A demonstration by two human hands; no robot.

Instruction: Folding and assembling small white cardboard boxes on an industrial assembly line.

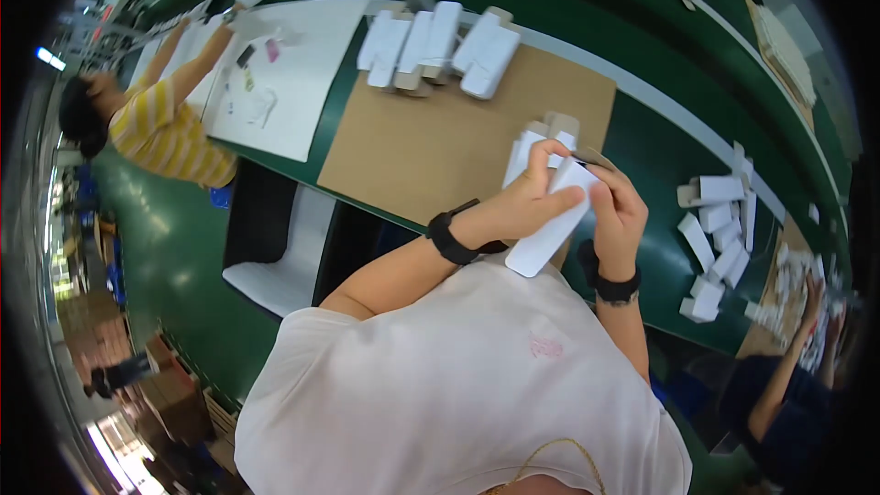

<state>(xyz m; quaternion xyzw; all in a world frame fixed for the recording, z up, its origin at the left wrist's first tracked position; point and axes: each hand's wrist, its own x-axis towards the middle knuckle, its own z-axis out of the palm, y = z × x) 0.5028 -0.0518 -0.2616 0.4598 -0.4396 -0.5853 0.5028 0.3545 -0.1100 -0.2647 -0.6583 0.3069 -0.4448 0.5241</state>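
Both my hands hold one small white cardboard box (pixel 548 236) above the near edge of a brown cardboard sheet (pixel 440 142). My left hand (pixel 522 202) wraps its left side, thumb laid across the top face. My right hand (pixel 617 211) pinches the box's upper end, where a flap stands open. A few more white boxes (pixel 532 148) lie on the sheet just beyond my hands. Each of my wrists carries a black band.
A row of white boxes (pixel 440 46) lies at the sheet's far edge on the green table (pixel 660 160). Several boxes (pixel 720 238) are heaped at right beside another person's hands (pixel 816 298). A person in a striped shirt (pixel 170 133) works at a white sheet (pixel 293 73) on the left.
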